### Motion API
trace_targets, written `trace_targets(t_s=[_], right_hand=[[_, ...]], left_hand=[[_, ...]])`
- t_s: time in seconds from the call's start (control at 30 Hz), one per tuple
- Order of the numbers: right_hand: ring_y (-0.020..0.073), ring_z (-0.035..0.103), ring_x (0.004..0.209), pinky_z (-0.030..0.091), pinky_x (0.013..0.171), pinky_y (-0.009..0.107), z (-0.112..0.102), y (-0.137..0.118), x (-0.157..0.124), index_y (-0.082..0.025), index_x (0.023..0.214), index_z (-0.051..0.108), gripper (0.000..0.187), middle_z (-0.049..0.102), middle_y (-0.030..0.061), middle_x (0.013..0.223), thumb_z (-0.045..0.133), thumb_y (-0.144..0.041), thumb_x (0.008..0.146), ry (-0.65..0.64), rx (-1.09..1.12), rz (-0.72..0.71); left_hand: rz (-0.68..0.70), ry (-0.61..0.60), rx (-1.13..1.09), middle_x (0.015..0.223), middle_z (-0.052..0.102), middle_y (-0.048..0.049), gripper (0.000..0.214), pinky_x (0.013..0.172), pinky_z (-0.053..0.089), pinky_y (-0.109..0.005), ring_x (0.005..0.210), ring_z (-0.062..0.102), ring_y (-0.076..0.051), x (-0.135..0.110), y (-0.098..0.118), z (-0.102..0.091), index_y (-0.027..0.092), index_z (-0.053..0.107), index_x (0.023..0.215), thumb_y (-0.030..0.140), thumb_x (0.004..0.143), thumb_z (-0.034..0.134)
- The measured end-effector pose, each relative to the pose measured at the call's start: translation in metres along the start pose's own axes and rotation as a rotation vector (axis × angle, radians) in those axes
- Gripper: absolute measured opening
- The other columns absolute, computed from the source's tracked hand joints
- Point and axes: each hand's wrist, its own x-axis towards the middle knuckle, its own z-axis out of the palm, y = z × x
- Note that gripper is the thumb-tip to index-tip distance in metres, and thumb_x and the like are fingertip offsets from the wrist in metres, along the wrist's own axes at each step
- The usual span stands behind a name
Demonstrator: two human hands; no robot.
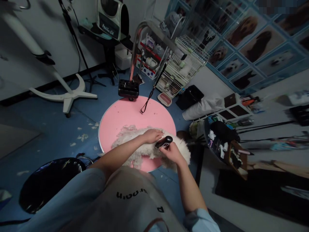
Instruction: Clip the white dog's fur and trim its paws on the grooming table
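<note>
Pink round worktop [131,112] bears a shaggy white animal [182,145], left hand [152,136] flat atop it, right hand [172,152] clasping a black tool [166,140].

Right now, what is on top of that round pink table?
A fluffy white animal and a few dark specks. The left hand rests on the animal's fur; the right hand holds a black tool. The table beneath its body is hidden.

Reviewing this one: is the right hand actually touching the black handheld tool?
Touching. The head view shows the right hand gripping the black handheld tool, with no gap between them.
</note>
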Motion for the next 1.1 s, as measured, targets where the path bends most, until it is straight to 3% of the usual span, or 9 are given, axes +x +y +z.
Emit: trace_targets(t_s=[0.1, 0.17, 0.33, 0.53, 0.7, 0.77, 0.93, 1.03, 1.1], right_hand=[[0.0186, 0.062, 0.076, 0.051, 0.071, 0.03, 0.004, 0.0, -0.017, -0.021, 0.094, 0.063, 0.023, 0.069, 0.0019, 0.084, 0.069, -0.028, 0.073, -0.069, 0.011, 0.0], [0.0206, 0.064, 0.087, 0.051, 0.077, 0.033, 0.0, 0.0, -0.025, -0.022, 0.102, 0.059, 0.029, 0.068, 0.0044, 0.098, 0.068, -0.03, 0.076, -0.039, 0.067, -0.004], [0.0237, 0.059, 0.112, 0.05, 0.09, 0.038, -0.001, 0.0, -0.026, -0.026, 0.109, 0.051, 0.037, 0.061, 0.0082, 0.118, 0.069, -0.037, 0.078, 0.262, 0.334, 0.031], [0.023, 0.06, 0.112, 0.047, 0.097, 0.042, 0.031, -0.017, -0.044, -0.025, 0.105, 0.053, 0.033, 0.061, 0.0086, 0.117, 0.07, -0.035, 0.079, 0.381, 0.417, 0.134], [0.0214, 0.065, 0.101, 0.05, 0.093, 0.041, 0.035, -0.034, -0.048, -0.026, 0.1, 0.051, 0.037, 0.067, 0.0059, 0.105, 0.075, -0.032, 0.073, 0.769, 0.432, 0.164], [0.0206, 0.067, 0.094, 0.051, 0.09, 0.04, 0.031, -0.035, -0.037, -0.025, 0.096, 0.05, 0.038, 0.069, 0.0042, 0.098, 0.077, -0.031, 0.07, 0.837, 0.409, 0.209], [0.0172, 0.064, 0.073, 0.052, 0.069, 0.03, 0.034, -0.028, -0.009, -0.021, 0.085, 0.056, 0.024, 0.068, 0.0013, 0.081, 0.073, -0.03, 0.069, 0.551, 0.243, 0.407], [0.0154, 0.061, 0.066, 0.049, 0.063, 0.027, 0.046, -0.024, -0.014, -0.02, 0.079, 0.06, 0.015, 0.066, -0.0011, 0.071, 0.069, -0.028, 0.07, 0.415, 0.187, 0.477], [0.0163, 0.063, 0.069, 0.05, 0.065, 0.028, 0.052, -0.026, -0.023, -0.02, 0.081, 0.06, 0.018, 0.067, -0.0005, 0.074, 0.07, -0.028, 0.069, 0.408, 0.209, 0.505]], left_hand=[[-0.042, 0.004, 0.02, 0.128, 0.062, -0.0054, 0.039, 0.102, 0.04, -0.031, 0.12, 0.055, -0.02, -0.001, 0.001, 0.003, 0.021, 0.062, 0.122, 0.034, 0.096, 0.036], [-0.043, -0.006, 0.026, 0.129, 0.062, -0.005, 0.039, 0.102, 0.04, -0.032, 0.12, 0.055, -0.019, -0.003, 0.002, 0.003, 0.022, 0.061, 0.123, 0.033, 0.097, 0.035], [-0.013, -0.024, 0.061, 0.13, 0.061, -0.0082, 0.041, 0.103, 0.041, -0.036, 0.12, 0.055, -0.022, -0.009, 0.004, -0.005, 0.02, 0.058, 0.127, 0.038, 0.095, 0.038], [0.048, -0.108, 0.07, 0.135, 0.056, -0.0115, 0.045, 0.105, 0.039, -0.036, 0.124, 0.051, -0.023, -0.014, 0.001, -0.011, 0.018, 0.053, 0.131, 0.04, 0.094, 0.043], [0.045, -0.137, 0.077, 0.136, 0.054, -0.0137, 0.047, 0.104, 0.04, -0.039, 0.125, 0.05, -0.025, -0.014, 0.0, -0.007, 0.016, 0.05, 0.134, 0.039, 0.094, 0.042], [0.047, -0.136, 0.073, 0.135, 0.054, -0.0141, 0.047, 0.103, 0.041, -0.04, 0.124, 0.051, -0.026, -0.013, -0.001, -0.005, 0.015, 0.05, 0.134, 0.038, 0.094, 0.043], [0.069, -0.122, 0.069, 0.135, 0.055, -0.0148, 0.045, 0.102, 0.042, -0.039, 0.123, 0.052, -0.026, -0.013, -0.003, 0.0, 0.014, 0.052, 0.132, 0.035, 0.093, 0.045], [0.075, -0.114, 0.064, 0.135, 0.055, -0.0135, 0.044, 0.102, 0.042, -0.039, 0.122, 0.052, -0.026, -0.015, -0.003, 0.002, 0.016, 0.053, 0.131, 0.032, 0.091, 0.048], [0.076, -0.119, 0.057, 0.134, 0.055, -0.0128, 0.044, 0.101, 0.042, -0.039, 0.122, 0.052, -0.026, -0.016, -0.002, 0.003, 0.017, 0.053, 0.131, 0.034, 0.092, 0.048]])
